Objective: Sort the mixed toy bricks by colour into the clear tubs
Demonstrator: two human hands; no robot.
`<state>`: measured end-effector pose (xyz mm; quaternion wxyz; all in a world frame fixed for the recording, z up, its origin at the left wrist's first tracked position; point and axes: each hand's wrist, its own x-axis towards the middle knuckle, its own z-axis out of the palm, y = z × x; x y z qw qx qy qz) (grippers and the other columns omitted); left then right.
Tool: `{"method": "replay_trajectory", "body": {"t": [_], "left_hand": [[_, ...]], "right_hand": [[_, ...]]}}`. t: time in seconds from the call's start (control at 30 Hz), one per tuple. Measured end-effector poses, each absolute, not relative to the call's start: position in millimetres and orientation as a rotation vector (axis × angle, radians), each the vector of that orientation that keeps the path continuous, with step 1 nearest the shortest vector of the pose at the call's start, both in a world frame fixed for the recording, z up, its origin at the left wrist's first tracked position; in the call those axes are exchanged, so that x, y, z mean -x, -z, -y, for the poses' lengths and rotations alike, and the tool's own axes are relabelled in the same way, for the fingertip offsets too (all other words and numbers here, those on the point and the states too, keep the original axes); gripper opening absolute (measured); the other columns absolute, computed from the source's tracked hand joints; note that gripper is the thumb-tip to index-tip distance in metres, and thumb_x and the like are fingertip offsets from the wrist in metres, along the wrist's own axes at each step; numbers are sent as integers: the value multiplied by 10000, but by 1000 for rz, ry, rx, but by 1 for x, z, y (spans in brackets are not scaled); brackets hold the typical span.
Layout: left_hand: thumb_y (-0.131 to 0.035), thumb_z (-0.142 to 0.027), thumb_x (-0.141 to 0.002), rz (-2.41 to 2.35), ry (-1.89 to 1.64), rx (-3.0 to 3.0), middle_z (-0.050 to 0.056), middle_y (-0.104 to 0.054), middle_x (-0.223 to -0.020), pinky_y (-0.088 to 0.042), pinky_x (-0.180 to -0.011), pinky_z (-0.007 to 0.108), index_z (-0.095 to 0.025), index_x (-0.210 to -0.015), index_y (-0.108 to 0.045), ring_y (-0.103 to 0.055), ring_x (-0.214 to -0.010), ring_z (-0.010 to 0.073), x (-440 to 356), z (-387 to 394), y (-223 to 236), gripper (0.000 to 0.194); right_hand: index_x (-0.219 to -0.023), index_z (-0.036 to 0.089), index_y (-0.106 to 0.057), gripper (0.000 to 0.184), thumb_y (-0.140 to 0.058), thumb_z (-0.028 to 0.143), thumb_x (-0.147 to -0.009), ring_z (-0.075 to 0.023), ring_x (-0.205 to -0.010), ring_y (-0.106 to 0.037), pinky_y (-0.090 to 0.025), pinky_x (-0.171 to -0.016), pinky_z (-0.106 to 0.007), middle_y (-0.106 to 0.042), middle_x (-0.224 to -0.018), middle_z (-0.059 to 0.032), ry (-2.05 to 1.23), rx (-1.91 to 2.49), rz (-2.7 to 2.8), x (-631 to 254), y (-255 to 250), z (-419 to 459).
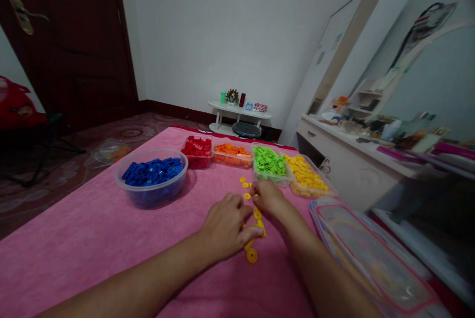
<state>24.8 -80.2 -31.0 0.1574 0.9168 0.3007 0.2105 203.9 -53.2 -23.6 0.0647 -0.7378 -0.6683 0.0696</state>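
Observation:
Small yellow plastic building pieces (252, 255) lie in a crooked line on the pink cloth in front of me, some with round wheel-like ends. My left hand (228, 224) rests over the near part of the line, its fingers curled and its thumb laid across the pieces. Just beyond it, the fingers of my right hand (267, 198) pinch down at the far part of the line, partly hiding the piece there. Loose yellow rings (242, 179) lie past the fingertips.
A round tub of blue pieces (151, 172) stands left. Behind are boxes of red (198, 147), orange (232, 152), green (269, 160) and yellow pieces (306, 174). Clear lids (371, 253) are stacked right. Beyond stand a low white shelf (241, 112) and a dresser (334, 150).

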Motion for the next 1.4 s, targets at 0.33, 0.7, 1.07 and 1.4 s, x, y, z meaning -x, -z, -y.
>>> {"method": "replay_trajectory", "body": {"t": [0.33, 0.7, 1.07, 1.4], "left_hand": [[-544, -420, -854, -313, -507, -2873, 58, -553, -1221, -396, -956, 381, -281, -1122, -617, -466, -1149, 239, -29, 81, 49, 311], [-501, -224, -883, -564, -732, -2644, 47, -676, -1043, -407, -911, 336, -245, -1078, -673, -557, -1005, 180, 0, 14, 57, 260], [-572, -337, -821, -842, -829, -2536, 77, -679, -990, -441, -819, 282, -180, -1091, -671, -596, -912, 178, 13, 4, 30, 328], [-626, -236, -699, -1109, -452, -2618, 53, -683, -875, -394, -613, 247, -209, -954, -707, -601, -749, 179, 16, 9, 28, 269]], "right_hand": [[-819, 192, -697, 212, -553, 98, -697, -121, -680, -577, -311, -552, -215, -692, -783, -25, -306, 2195, 2013, -214, 19, 54], [-792, 177, -666, 155, -654, 169, -637, -116, -643, -552, -327, -546, -204, -672, -762, -18, -446, 2087, 2143, -208, 15, 65], [-882, 160, -688, 211, -549, 95, -737, -167, -842, -584, -373, -723, -246, -677, -927, -90, -112, 1998, 2025, -186, 14, 54], [-804, 153, -665, 158, -572, 129, -680, -146, -716, -584, -417, -646, -240, -667, -783, -39, -322, 1662, 1847, -181, 29, 48]]}}
